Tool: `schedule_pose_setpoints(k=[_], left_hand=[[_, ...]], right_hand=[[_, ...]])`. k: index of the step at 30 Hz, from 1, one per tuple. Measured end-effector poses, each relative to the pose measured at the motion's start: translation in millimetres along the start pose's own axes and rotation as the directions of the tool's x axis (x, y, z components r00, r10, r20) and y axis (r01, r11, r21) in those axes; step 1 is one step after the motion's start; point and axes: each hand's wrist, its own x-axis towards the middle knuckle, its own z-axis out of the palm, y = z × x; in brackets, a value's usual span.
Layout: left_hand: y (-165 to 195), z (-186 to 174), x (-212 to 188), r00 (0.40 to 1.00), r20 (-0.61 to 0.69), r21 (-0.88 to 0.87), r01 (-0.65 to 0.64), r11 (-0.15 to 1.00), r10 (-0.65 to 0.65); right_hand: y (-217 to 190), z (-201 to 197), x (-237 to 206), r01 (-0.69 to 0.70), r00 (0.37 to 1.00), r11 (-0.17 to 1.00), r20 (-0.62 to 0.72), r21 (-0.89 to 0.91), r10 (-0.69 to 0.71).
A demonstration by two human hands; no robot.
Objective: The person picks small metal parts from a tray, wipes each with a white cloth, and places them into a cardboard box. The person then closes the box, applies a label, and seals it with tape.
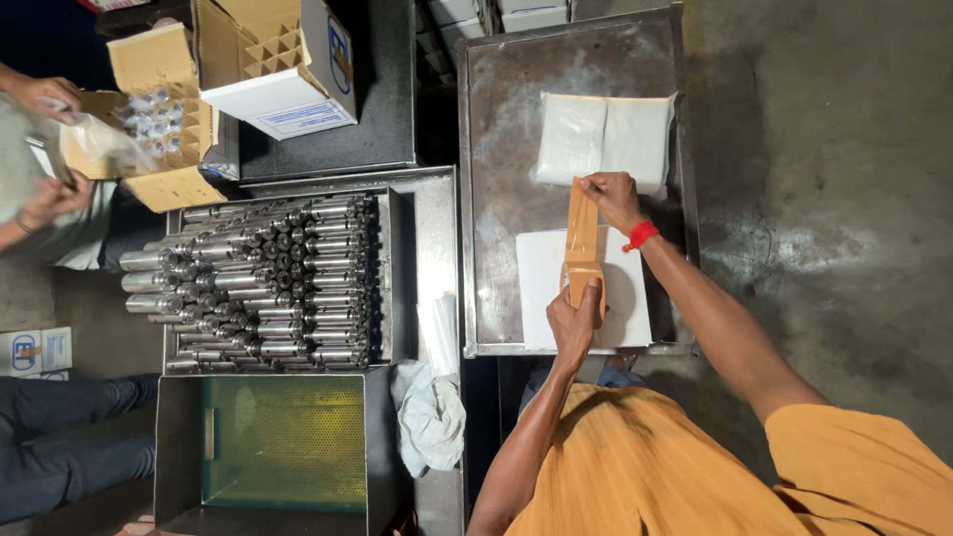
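We grip the brown cardboard sleeve (583, 243) at both ends: left hand (575, 323) clenched on its near end, right hand (612, 199) pinching its far end, above the white sheet (541, 288) on the steel tray (496, 129).

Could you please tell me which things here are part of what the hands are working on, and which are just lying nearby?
In hand:
left hand
right hand
brown paper strip
white sheet
clear bags

Lying about:
steel cylinders
white cloth
green mesh tray
partitioned carton
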Motion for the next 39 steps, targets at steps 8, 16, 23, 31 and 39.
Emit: schedule_pose_setpoints(k=[8,16,23,31,39], left_hand=[[-16.2,-1.3,2.1,0.997,0.059,0.023,-0.043,0.999,0.041],[-5.6,-2.8,15.4,0.993,0.064,-0.032,0.098,0.995,-0.096],[14.6,-0.5,14.8,0.987,0.038,-0.03,0.158,0.987,-0.157],[19.6,-7.7,9.5,0.981,0.041,-0.04,0.191,0.981,-0.189],[11.9,-8.4,14.5,0.987,0.03,-0.087,0.158,0.984,-0.155]], right_hand=[[6.6,1.4,-0.1,-0.104,0.979,0.957,0.143,-0.271,0.147],[1.2,18.6,20.1,-0.003,0.914,0.897,0.363,-0.442,0.183],[-2.1,22.6,22.8,0.037,0.893,0.881,0.412,-0.472,0.183],[5.7,27.8,21.1,0.051,0.841,0.819,0.467,-0.571,0.273],[-0.2,38.6,20.4,0.037,0.866,0.749,0.395,-0.661,0.306]])
